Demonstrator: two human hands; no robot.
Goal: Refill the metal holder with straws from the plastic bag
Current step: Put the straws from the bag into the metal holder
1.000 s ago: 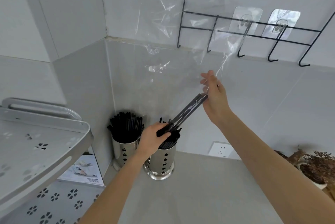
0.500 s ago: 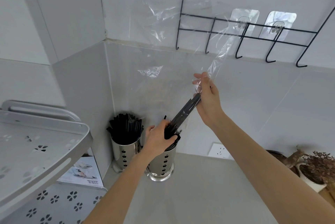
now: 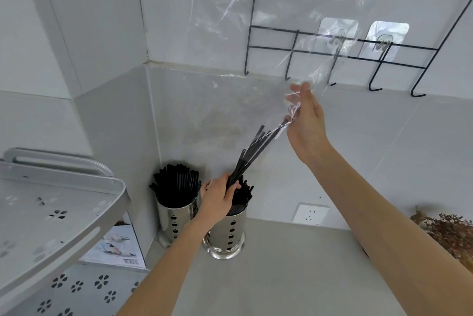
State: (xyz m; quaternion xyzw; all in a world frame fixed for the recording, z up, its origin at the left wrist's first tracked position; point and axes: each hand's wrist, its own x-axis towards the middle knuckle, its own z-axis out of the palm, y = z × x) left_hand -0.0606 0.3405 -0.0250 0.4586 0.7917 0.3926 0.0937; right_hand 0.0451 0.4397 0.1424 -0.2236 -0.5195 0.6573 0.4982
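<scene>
Two perforated steel holders (image 3: 226, 235) stand on the grey surface (image 3: 294, 277). The left hand (image 3: 217, 196) grips black straws (image 3: 256, 152) above the nearer one; the right hand (image 3: 305, 121) pinches the clear plastic bag (image 3: 256, 21).

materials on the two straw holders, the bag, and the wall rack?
Holders: likely polished stainless steel, mirror reflections, punched apple-shaped holes.
Bag: thin clear plastic film, see-through, crinkled with glare streaks.
Wall rack: looks like black-coated metal wire, thin bent hooks, matte.
Straws: black, probably plastic; can't confirm.
</scene>
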